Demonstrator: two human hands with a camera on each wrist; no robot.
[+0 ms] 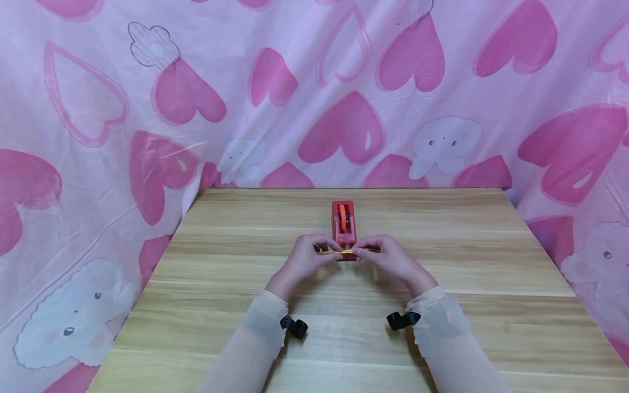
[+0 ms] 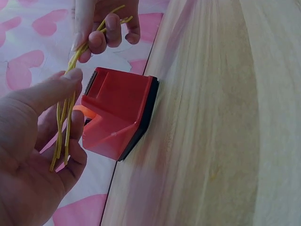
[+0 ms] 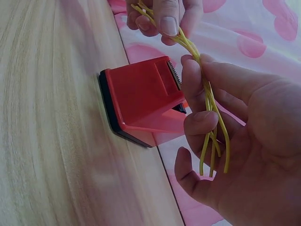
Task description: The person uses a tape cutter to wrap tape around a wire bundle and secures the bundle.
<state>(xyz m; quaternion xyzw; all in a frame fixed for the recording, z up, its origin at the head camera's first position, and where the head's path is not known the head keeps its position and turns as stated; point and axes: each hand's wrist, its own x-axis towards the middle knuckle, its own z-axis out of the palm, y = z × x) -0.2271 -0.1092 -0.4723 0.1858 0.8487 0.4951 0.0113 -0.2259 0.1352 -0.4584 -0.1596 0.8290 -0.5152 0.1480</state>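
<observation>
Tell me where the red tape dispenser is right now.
In the head view, the red tape dispenser stands mid-table, just behind the yellow strands pinched between the left hand and right hand.

Head camera sits above, looks forward and down across light wooden table [image 1: 442, 327] from moderate distance. Left wrist camera close, faces red plastic tape dispenser [image 2: 120, 113] from one side; right wrist camera close, opposite side, slightly blurred. All three share dispenser, apparently mid-table.
</observation>
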